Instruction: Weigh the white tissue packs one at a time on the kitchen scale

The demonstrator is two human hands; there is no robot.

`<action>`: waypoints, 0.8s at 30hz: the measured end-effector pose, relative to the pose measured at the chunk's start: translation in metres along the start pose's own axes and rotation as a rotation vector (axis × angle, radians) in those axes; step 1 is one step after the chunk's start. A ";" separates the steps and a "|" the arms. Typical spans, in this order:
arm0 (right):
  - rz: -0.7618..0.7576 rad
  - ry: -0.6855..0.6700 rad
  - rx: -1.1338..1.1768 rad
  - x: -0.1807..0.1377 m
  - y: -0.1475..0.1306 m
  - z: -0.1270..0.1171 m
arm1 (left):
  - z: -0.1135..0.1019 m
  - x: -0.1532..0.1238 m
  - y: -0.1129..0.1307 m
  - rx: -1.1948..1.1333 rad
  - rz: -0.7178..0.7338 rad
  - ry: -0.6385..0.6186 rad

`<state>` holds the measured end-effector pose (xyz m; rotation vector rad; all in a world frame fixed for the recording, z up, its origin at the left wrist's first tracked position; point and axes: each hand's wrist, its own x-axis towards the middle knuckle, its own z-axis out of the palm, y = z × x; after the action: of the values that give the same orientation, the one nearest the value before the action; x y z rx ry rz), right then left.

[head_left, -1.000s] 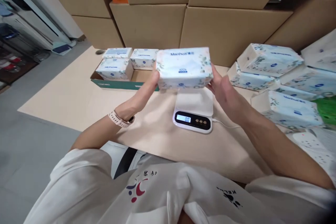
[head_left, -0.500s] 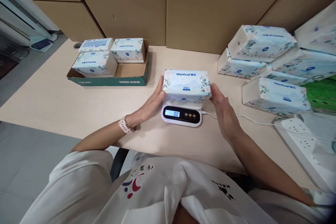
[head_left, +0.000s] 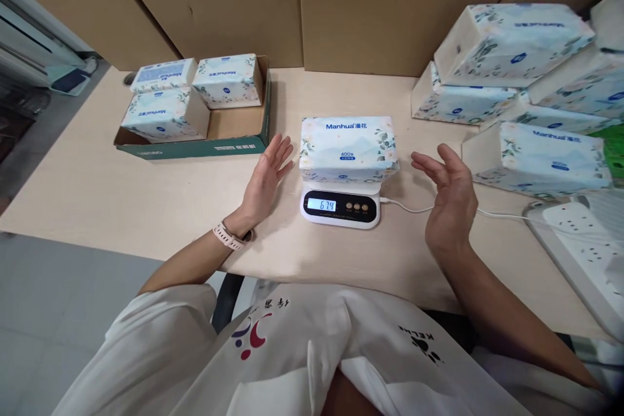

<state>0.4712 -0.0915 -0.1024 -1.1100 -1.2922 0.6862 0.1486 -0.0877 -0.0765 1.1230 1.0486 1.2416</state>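
Observation:
A white and blue tissue pack [head_left: 348, 147] rests on a small white digital scale [head_left: 341, 204] in the middle of the table; the display is lit with a reading. My left hand [head_left: 266, 179] hovers just left of the pack, fingers spread, holding nothing. My right hand [head_left: 451, 198] is a little to the right of the pack, palm turned inward, fingers apart and empty. Neither hand touches the pack.
A shallow green cardboard tray [head_left: 195, 145] at the back left holds three tissue packs. Several more packs [head_left: 507, 65] are piled at the right. A white power strip [head_left: 580, 253] lies at the right front, and the scale's cable [head_left: 414, 208] runs toward it. Large cardboard boxes [head_left: 370, 6] stand behind the table.
Both hands lowered the tissue pack onto the scale, then let go and drew apart to either side. The display went from 0.0 to a weight reading.

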 end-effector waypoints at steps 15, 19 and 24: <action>0.022 -0.008 -0.012 0.001 -0.003 0.000 | 0.003 0.001 0.001 -0.041 0.012 0.074; -0.001 0.002 0.001 0.001 -0.002 0.001 | 0.003 0.001 0.003 -0.039 -0.005 0.080; 0.014 0.006 -0.058 0.000 -0.003 0.001 | 0.003 0.002 0.003 -0.029 -0.005 0.097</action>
<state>0.4693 -0.0921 -0.0995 -1.1686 -1.3068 0.6591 0.1511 -0.0863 -0.0734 1.0461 1.1020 1.3146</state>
